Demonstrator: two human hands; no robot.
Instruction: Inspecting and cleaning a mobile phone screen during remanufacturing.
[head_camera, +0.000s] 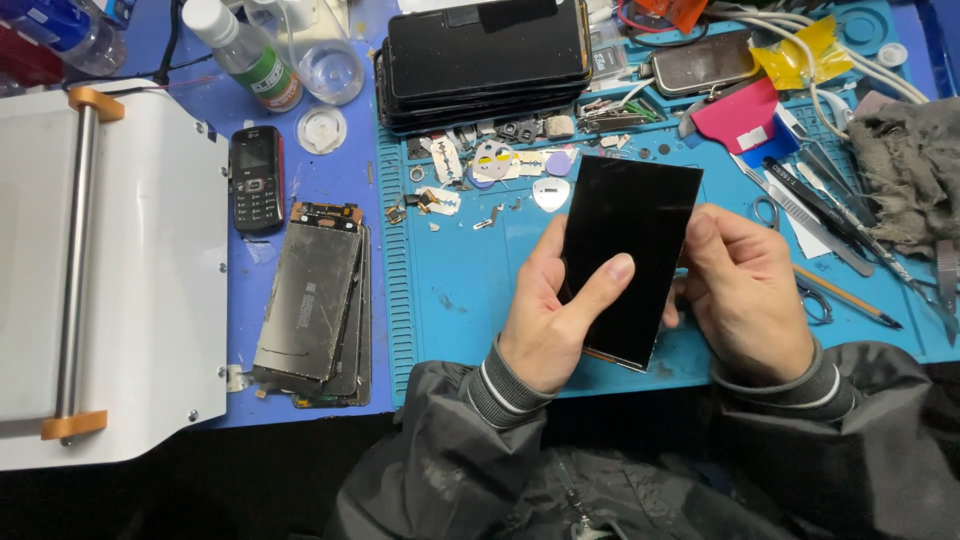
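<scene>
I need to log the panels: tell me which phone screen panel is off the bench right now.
The glossy black screen panel, gripped between left hand and right hand. The black stack and the grey stack lie on the bench.

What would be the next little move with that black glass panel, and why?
Probably set the black panel flat on the blue mat. Both the left hand and right hand grip its edges in mid-air, and the tools lie out of reach while both are occupied.
</scene>
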